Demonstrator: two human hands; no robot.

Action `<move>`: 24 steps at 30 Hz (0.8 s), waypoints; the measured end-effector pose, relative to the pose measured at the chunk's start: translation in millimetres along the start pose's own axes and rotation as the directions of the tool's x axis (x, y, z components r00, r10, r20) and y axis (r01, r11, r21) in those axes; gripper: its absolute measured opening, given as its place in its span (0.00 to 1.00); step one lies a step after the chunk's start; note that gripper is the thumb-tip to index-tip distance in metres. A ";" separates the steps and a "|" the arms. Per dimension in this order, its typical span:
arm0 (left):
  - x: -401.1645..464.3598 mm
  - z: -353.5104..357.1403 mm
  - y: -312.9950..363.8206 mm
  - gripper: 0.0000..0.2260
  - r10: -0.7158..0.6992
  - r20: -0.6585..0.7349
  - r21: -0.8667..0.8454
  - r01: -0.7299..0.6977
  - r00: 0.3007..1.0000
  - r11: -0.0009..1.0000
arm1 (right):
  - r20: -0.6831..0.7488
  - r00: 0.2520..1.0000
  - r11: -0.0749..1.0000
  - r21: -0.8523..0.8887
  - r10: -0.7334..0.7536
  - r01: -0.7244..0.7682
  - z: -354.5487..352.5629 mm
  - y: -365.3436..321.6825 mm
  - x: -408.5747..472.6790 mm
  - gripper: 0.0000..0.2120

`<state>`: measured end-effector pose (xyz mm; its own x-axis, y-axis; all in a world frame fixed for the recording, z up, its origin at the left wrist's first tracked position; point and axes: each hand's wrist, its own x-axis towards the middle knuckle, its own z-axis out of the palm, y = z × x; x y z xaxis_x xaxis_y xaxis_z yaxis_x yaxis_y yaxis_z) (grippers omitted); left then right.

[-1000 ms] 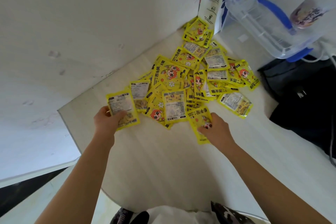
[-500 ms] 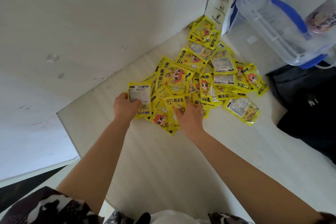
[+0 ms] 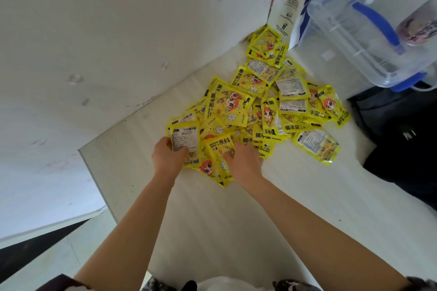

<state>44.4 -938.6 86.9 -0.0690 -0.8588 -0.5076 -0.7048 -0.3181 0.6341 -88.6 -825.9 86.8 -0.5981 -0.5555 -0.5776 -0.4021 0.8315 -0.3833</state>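
A heap of several yellow hand-warmer packets [image 3: 272,101] lies on a pale wooden table [image 3: 212,220], stretching toward the far corner by the wall. My left hand [image 3: 166,158] grips one packet [image 3: 185,140] with its printed back side up, thumb across its lower edge, at the heap's near left edge. My right hand [image 3: 244,160] rests just beside it on the near side of the heap, its fingers curled over a packet [image 3: 221,149] showing black characters. How far those fingers close round the packet is hidden.
A clear plastic box with blue handles [image 3: 369,30] stands at the far right, with a white printed bag [image 3: 293,2] beside it in the corner. A black bag [image 3: 406,149] lies on the table's right side. The white wall [image 3: 106,42] runs along the left.
Both hands have moved inward to the near edge of the heap. My left hand carried its packet rightward; my right hand left the packet it touched and now sits on another.
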 end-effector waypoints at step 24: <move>-87.0 45.8 -26.7 0.27 -0.317 0.190 -0.607 0.364 0.929 0.706 | -0.219 0.976 0.977 0.209 -0.003 0.050 -128.1 173.5 14.6 0.14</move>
<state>36.9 -837.0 87.4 0.0252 -0.6214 -0.7831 -0.0939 -0.7813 0.6170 -255.9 -690.1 104.1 -0.7345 -0.5450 -0.4043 -0.2773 0.7849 -0.5541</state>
